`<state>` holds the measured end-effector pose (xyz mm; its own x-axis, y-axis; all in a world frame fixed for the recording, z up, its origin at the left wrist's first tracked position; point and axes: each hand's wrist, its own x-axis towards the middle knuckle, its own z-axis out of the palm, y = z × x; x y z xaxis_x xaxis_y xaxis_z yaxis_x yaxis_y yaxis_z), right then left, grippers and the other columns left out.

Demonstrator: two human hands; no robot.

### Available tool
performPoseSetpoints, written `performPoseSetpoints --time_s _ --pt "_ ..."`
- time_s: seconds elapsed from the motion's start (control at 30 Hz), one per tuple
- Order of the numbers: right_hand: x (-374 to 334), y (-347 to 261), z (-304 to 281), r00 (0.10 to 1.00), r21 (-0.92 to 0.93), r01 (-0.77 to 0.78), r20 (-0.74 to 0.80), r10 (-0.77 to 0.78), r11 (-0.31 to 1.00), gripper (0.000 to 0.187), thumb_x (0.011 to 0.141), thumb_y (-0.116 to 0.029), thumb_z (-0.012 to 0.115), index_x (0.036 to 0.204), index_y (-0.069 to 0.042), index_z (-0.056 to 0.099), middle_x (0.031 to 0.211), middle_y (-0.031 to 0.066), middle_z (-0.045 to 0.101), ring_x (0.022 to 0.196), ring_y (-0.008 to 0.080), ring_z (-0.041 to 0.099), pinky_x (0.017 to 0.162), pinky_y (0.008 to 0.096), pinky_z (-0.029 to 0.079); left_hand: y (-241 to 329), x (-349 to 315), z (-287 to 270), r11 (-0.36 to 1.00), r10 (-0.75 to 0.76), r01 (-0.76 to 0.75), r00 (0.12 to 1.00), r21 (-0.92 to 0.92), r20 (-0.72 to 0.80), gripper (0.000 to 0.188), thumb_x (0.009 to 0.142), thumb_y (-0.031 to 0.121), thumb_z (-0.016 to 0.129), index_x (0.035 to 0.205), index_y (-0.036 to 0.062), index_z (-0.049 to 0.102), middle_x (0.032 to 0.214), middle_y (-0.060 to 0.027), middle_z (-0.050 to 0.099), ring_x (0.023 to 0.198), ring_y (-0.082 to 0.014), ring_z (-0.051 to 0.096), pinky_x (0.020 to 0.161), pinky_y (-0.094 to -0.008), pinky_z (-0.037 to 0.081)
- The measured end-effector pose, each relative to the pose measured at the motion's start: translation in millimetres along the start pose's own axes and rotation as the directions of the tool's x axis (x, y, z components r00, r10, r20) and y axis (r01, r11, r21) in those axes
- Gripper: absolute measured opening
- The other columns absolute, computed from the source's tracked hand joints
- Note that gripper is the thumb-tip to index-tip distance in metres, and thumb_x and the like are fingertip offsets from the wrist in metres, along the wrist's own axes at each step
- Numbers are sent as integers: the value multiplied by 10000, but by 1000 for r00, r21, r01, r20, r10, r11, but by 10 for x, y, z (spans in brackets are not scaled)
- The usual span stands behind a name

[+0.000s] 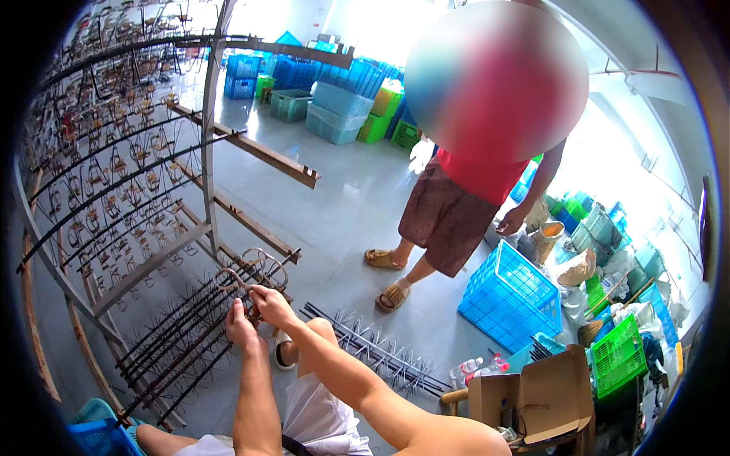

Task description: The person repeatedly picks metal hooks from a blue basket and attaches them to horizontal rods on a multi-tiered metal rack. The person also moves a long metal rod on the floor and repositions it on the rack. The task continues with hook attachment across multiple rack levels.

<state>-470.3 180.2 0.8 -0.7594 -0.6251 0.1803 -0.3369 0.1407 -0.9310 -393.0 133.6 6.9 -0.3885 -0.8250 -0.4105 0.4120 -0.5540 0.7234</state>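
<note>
My right hand [270, 305] is closed on a bundle of copper-brown bent wire loops [266, 264], which spread out beyond the fingertips. Just left of it, my left hand [242, 325] has its fingers drawn together, close to the lower part of the loops; what sits between them is too small to make out. Below and left of both hands lie several long dark hanging bars [179, 334] with thin wire prongs sticking out, side by side on a low support.
A metal rack [209, 152] with many hung wire pieces fills the left. More pronged bars [372, 346] lie on the floor. A person in a red shirt [487, 182] stands ahead, beside a blue crate [513, 292]. A cardboard box [559, 395] and plastic bottles [483, 371] sit at lower right.
</note>
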Motion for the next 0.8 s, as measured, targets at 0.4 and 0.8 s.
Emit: performPoseSetpoints --time_s 0.4,0.8 --pt "-35 -119 0 1000 -53 -28 -16 27 998 298 905 -253 495 1067 -22 592 652 106 577 585 162 528 556 324 433 -78 164 32 877 268 -194 957 440 -112 315 791 302 666 889 2 675 832 -105 674 708 -201 617 631 -338 488" --pt "-809 -256 -592 968 -820 223 121 -221 527 257 887 -245 480 1115 -160 560 1103 126 544 921 287 585 757 412 501 164 -10 124 999 -3 0 998 -38 -59 171 794 190 672 792 53 571 560 9 435 419 -99 386 361 -261 285"
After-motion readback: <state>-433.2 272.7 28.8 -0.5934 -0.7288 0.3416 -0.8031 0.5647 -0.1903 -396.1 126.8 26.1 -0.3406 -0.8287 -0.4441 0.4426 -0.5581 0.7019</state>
